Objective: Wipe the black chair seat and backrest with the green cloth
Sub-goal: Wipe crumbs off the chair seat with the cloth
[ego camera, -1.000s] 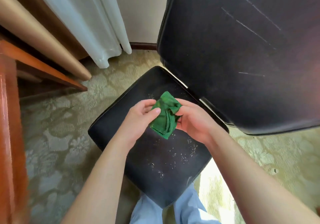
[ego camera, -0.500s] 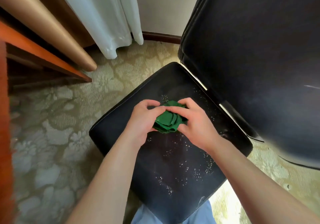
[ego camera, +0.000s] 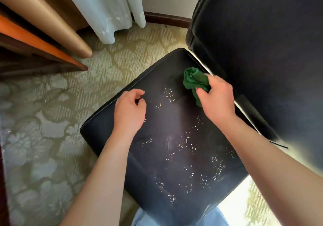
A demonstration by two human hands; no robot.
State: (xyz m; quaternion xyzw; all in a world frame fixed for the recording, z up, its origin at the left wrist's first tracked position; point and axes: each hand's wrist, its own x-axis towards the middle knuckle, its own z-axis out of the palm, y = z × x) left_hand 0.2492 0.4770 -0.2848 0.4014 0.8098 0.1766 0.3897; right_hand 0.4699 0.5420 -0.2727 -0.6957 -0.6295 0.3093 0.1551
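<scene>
Right hand (ego camera: 216, 98) grips the bunched green cloth (ego camera: 194, 81), fingers and thumb curled round it, at the far corner of the black chair seat (ego camera: 166, 156), close to the gap below the backrest (ego camera: 262, 51). Whether the cloth touches the seat surface cannot be told. The cloth is a soft, matte fabric crumpled into an irregular wad, with one loose fold hanging below the thumb. Left hand (ego camera: 129, 110) hovers over the left edge of the seat, well apart from the right hand, its fingers loosely curled and holding nothing.

The seat is a roughly square cushion with rounded corners and a piped rim, covered in a smooth, faintly glossy black material. Pale yellowish crumbs (ego camera: 188, 156) lie scattered in small clusters across its near and middle areas. The backrest is a broad, dark, matte panel with a rounded, seamed edge, rising at the right of the view.

Beneath the chair lies a carpet (ego camera: 43, 129) of short pile with a raised floral pattern in olive and grey-blue. A sheer white curtain (ego camera: 108, 7) hangs in soft folds at the top, beside a satiny tan drape (ego camera: 43, 19) and a glossy orange-brown wooden edge (ego camera: 35, 42). Light blue trousers (ego camera: 174, 218) show at the bottom.
</scene>
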